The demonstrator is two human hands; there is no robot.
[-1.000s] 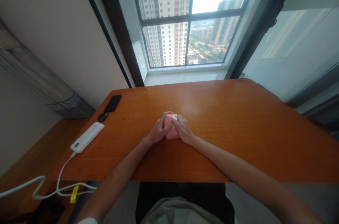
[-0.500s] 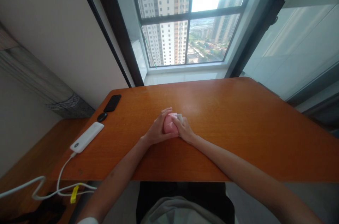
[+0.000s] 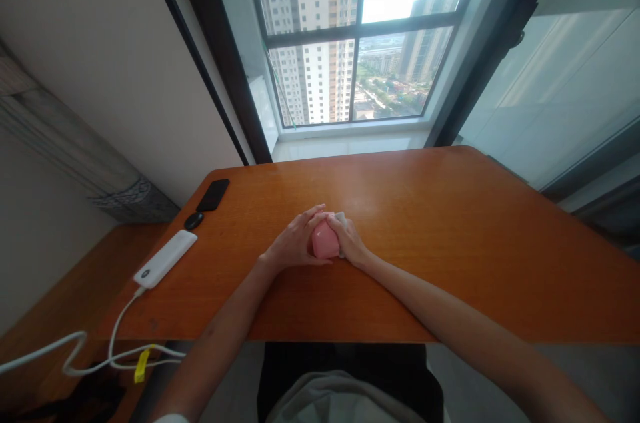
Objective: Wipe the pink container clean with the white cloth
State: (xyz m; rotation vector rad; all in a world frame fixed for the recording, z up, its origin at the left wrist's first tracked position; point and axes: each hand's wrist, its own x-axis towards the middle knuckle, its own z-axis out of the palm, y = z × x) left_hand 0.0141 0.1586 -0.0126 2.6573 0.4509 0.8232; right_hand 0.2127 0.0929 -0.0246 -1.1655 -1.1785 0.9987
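Note:
A small pink rounded object (image 3: 325, 243) with a smooth, shiny face is held just above or on the wooden table (image 3: 440, 223); its exact kind does not show. My left hand (image 3: 293, 241) curves around its left side, with the fingers over the far edge and the thumb along the near edge. On its right, my right hand (image 3: 353, 246) grips a crumpled whitish cloth or tissue (image 3: 341, 217), pressed against the pink object. The right thumb reaches over the object's top. Part of the cloth is hidden under the right fingers.
Along the table's left side lie a black phone (image 3: 213, 194), a small black round item (image 3: 193, 220) and a white power bank (image 3: 166, 258). A white cable (image 3: 116, 324) with a yellow tag (image 3: 142, 366) hangs off the near left edge. A window (image 3: 357, 76) stands beyond the table.
The pink object has turned in my hands, so more of its smooth face shows. My right thumb has shifted up towards its far edge, and my left thumb has lowered slightly.

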